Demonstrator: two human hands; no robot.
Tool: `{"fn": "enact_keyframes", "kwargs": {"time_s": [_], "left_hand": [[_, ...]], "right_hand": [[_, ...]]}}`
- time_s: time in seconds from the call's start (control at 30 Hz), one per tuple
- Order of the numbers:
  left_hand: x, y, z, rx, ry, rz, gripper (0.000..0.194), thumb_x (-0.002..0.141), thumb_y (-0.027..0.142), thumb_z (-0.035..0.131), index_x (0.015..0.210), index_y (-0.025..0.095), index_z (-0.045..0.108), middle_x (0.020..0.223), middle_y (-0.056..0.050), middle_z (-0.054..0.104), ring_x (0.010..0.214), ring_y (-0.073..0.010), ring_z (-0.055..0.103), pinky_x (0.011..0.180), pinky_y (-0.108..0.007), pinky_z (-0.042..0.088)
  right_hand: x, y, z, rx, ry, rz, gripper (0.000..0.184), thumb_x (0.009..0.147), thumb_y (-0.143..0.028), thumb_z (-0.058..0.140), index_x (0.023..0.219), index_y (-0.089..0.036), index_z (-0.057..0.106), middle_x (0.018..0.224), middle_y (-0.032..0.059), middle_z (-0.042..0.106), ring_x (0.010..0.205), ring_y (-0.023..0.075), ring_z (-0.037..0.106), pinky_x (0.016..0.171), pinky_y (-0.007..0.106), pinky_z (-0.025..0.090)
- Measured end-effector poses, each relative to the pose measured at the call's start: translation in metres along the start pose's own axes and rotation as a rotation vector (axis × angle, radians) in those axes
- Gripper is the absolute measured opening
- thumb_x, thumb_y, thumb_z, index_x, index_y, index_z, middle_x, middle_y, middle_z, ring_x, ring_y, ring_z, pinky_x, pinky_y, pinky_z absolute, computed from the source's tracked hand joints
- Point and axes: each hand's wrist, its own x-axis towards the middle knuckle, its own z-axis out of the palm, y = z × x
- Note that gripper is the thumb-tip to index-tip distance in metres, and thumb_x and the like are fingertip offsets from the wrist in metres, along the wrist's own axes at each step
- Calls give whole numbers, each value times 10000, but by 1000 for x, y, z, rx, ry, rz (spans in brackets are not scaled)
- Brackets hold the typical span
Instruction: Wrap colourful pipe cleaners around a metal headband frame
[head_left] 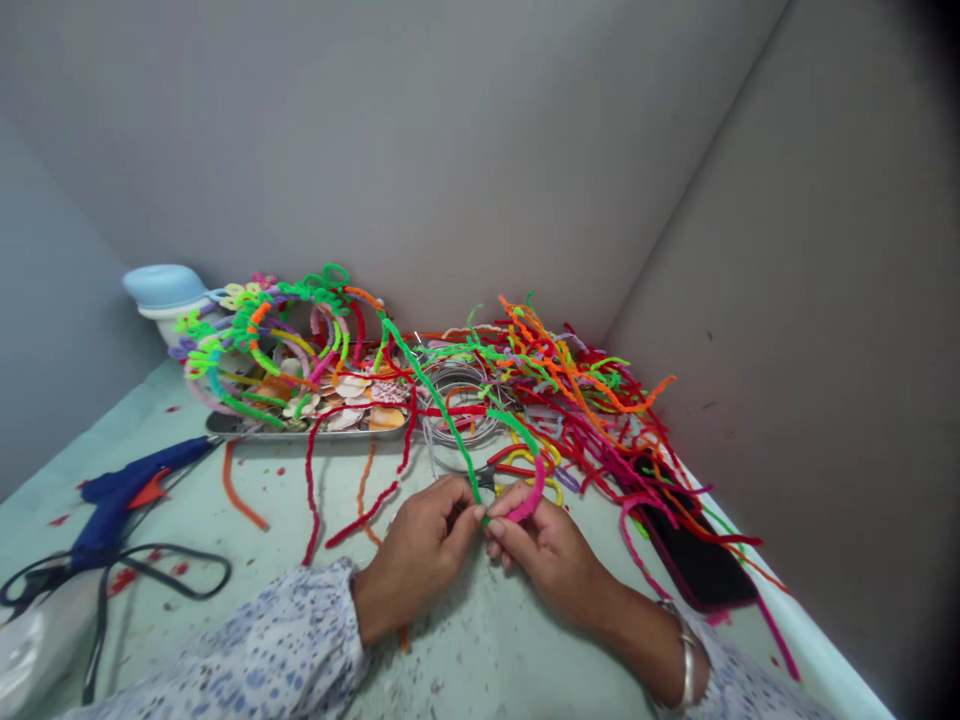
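My left hand pinches a green pipe cleaner, whose long free end rises up and to the left. Close beside it, my right hand grips a curved band wrapped in pink, green and red pipe cleaner. Both sets of fingertips meet near the band's pink end; the exact joint between them is hidden. Just beyond my fingers lie scissors or pliers with red handles and yellow-handled scissors. A coil of silver wire rests behind those.
At the back left, a metal tray holds shells and finished-looking pipe cleaner hoops. A blue glue gun with a black cord lies left. Loose pipe cleaners pile up at right, partly over a phone. A blue-lidded container stands behind.
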Motion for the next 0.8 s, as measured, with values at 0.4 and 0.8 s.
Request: {"fn": "enact_keyframes", "kwargs": {"time_s": [0.4, 0.8], "left_hand": [[-6, -6, 3, -80, 42, 42, 89, 921, 253, 437, 989, 195, 443, 748, 5, 561, 604, -124, 503, 554, -236, 376], [-1, -10, 2, -36, 129, 381, 189, 891, 95, 487, 971, 198, 623, 861, -43, 614, 817, -133, 588, 708, -238, 471]], "right_hand": [[9, -5, -4, 350, 21, 115, 243, 819, -389, 622, 815, -169, 519, 654, -6, 622, 504, 94, 562, 459, 199, 410], [8, -7, -3, 538, 29, 173, 245, 773, -364, 683, 787, -170, 534, 662, -7, 629, 492, 82, 569, 419, 163, 400]]}}
